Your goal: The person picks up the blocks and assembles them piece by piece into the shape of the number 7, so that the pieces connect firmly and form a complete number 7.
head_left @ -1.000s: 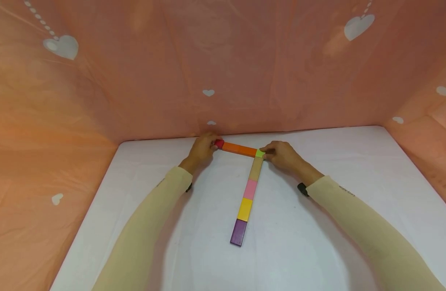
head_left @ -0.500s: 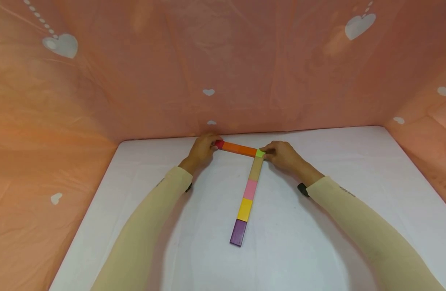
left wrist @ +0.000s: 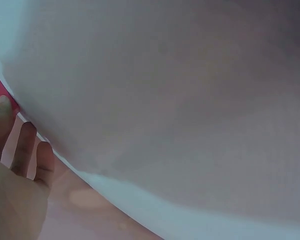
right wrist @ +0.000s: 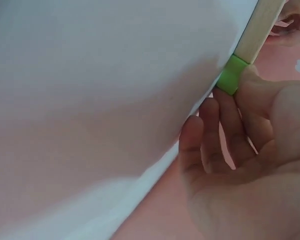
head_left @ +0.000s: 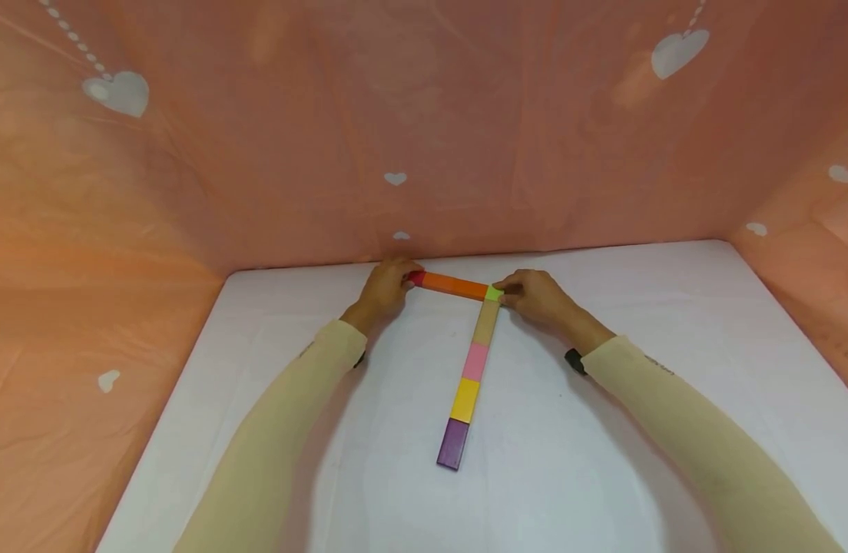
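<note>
Coloured blocks lie end to end on the white table in two joined lines. At the far left end, my left hand (head_left: pixel 385 287) pinches a red block (head_left: pixel 415 278) between thumb and fingers. Two orange blocks (head_left: pixel 455 286) run from it to a small green block (head_left: pixel 494 293) at the corner. My right hand (head_left: pixel 537 295) pinches that green block by its right side; the right wrist view shows thumb and fingertips on the green block (right wrist: pixel 232 75). From the corner toward me come a plain wooden block (head_left: pixel 486 322), a pink block (head_left: pixel 475 362), a yellow block (head_left: pixel 465 400) and a purple block (head_left: pixel 453 444).
The white tabletop (head_left: pixel 590 461) ends close behind the blocks. An orange-pink sheet with white hearts (head_left: pixel 465 138) rises along its back and both sides. Both forearms, in beige sleeves (head_left: pixel 680 407), reach across the table on either side of the longer line.
The head view has shifted very slightly. Both hands keep their places on the red and green blocks, and the lines of blocks look unchanged.
</note>
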A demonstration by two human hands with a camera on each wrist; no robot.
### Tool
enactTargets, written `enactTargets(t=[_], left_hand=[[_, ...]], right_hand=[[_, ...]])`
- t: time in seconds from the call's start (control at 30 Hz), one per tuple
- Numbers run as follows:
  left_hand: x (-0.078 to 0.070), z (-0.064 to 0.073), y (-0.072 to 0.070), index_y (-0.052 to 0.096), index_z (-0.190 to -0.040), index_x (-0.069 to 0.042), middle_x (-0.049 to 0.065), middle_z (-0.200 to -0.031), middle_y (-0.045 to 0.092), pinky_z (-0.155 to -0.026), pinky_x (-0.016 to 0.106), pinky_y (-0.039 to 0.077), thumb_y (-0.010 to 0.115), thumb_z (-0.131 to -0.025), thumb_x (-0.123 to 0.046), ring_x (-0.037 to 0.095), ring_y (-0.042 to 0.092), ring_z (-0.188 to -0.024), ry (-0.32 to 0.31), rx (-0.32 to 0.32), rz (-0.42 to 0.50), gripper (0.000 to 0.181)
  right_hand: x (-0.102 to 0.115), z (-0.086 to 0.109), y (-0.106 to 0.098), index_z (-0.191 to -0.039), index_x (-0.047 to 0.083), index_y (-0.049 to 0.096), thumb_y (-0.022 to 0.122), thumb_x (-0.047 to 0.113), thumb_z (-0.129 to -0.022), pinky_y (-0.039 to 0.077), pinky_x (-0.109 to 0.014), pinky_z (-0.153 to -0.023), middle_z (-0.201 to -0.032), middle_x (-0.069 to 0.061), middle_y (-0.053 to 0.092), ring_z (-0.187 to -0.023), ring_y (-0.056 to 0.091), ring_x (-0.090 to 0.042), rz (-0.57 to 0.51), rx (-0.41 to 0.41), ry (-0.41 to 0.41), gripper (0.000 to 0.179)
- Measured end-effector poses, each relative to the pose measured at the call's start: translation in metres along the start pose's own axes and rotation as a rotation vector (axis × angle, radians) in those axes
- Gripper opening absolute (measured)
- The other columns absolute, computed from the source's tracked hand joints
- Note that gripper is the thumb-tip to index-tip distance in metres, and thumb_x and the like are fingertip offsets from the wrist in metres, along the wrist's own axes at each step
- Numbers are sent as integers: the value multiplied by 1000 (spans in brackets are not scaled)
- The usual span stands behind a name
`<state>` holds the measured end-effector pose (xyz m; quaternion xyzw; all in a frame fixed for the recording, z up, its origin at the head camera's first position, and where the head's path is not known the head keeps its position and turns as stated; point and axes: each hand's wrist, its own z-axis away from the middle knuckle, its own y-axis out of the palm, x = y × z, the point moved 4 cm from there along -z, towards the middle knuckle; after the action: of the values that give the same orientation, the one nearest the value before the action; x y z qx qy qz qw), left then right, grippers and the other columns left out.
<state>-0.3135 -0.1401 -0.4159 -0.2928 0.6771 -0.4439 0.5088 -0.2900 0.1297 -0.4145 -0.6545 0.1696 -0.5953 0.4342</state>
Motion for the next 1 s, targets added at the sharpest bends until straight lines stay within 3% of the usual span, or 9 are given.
enactTargets(t=[0.3, 0.53, 1.0], left_hand=[[1, 2, 2, 64, -132, -14, 4, -134, 62, -109, 41, 44, 59, -100, -13, 25, 52, -119, -19, 14, 1, 32], [0, -1, 1, 61, -135, -13, 5, -133, 61, -108, 40, 45, 61, -99, -14, 24, 52, -118, -24, 11, 9, 36], [2, -2, 0, 66, -128, -14, 6, -137, 59, -114, 42, 41, 61, -99, -13, 25, 51, -128, -4, 10, 5, 29]], right_hand=[[-5, 1, 0, -134, 13, 64, 64, 21, -98, 47, -48, -106, -127, -13, 66, -114, 59, -29, 15, 36, -5, 37], [-11, 2, -6, -142, 16, 56, 62, 24, -99, 42, -51, -112, -136, -12, 63, -127, 55, -31, 10, 51, -14, 44], [-26, 15, -16, -142, 8, 55, 58, 31, -101, 35, -55, -115, -138, -14, 62, -133, 51, -36, 129, -11, -19, 47]])
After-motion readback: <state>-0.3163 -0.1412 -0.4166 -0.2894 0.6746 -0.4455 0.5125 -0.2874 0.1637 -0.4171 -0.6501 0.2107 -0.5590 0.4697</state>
